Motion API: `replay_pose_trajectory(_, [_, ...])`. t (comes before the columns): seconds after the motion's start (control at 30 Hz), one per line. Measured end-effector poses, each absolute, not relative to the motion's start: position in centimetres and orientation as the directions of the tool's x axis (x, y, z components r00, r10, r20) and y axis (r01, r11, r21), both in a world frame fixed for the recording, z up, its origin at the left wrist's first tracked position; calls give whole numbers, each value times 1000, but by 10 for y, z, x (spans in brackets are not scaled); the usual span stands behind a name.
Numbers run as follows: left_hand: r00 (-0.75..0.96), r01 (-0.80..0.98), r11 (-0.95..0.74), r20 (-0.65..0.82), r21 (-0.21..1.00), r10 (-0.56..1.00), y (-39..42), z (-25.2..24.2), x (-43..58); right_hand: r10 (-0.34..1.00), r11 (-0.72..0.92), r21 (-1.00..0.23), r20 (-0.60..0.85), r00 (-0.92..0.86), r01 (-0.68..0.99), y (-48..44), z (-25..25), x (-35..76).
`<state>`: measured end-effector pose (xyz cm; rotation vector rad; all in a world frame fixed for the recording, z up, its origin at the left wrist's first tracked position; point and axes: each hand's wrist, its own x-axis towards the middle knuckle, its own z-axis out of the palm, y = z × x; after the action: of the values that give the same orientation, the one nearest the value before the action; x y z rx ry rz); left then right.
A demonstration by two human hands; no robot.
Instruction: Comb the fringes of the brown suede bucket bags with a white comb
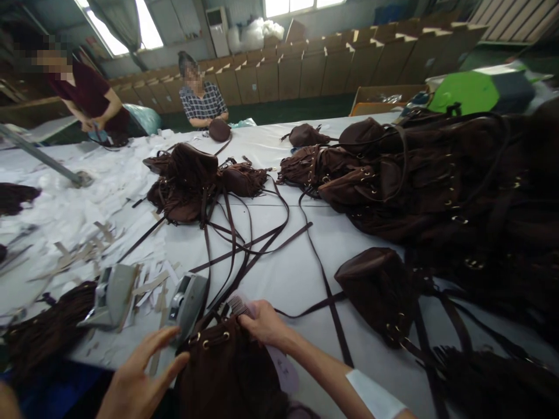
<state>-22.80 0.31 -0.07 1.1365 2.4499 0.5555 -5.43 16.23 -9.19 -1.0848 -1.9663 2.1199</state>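
Observation:
A dark brown drawstring bag (227,372) with gold eyelets stands at the table's near edge, right below me. My right hand (262,323) is closed around a small pale brush (238,304) whose bristles show at the bag's top rim. Beside the bag's left side, my left hand (146,369) has its thumb and fingers apart, with nothing in it. Just beyond that hand stands a grey metal device (187,302); a similar grey device (111,297) is farther left. Dark straps trail from the bag area across the white table.
Brown bags (187,180) lie mid-table, and a large heap of them (437,174) fills the right. White paper (109,180) and cut strips (87,247) cover the left. Two people (203,105) work across the table, before rows of cardboard boxes (305,75).

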Motion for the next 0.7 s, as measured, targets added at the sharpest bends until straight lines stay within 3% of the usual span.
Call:
replay_pose_trajectory(0.07, [-501, 628, 520, -210, 579, 839, 25, -15, -224, 482, -91, -922, -371, -794, 375, 156, -82, -55])
replay_pose_trajectory(0.13, [-321, 514, 533, -425, 672, 846, 44, -33, -212, 466, 14, -935, -306, -830, 353, 151, -74, -52])
replay_pose_trajectory(0.23, [-118, 282, 574, -566, 769, 816, 50, -56, -199, 582, 179, -846, -320, -747, 502, 158, -72, -34])
replay_pose_trajectory(0.33, [-131, 134, 567, -553, 813, 823, 38, -64, -202, 758, 158, -677, -383, -528, 719, 174, -78, -4])
replay_pose_trajectory(0.4, [-187, 58, 595, -576, 802, 795, 33, -63, -207, 780, 133, -634, -407, -475, 762, 178, -79, 8])
replay_pose_trajectory(0.53, [-216, -115, 603, -612, 789, 760, 41, -53, -202, 723, 372, -604, -288, -629, 705, 152, -65, -7])
replay_pose_trajectory(0.63, [-281, -204, 567, -603, 798, 747, 52, -45, -188, 606, 630, -498, -165, -778, 596, 121, -58, -34])
replay_pose_trajectory(0.7, [-348, -242, 565, -614, 789, 709, 54, -39, -179, 548, 715, -423, -154, -822, 556, 114, -62, -43])
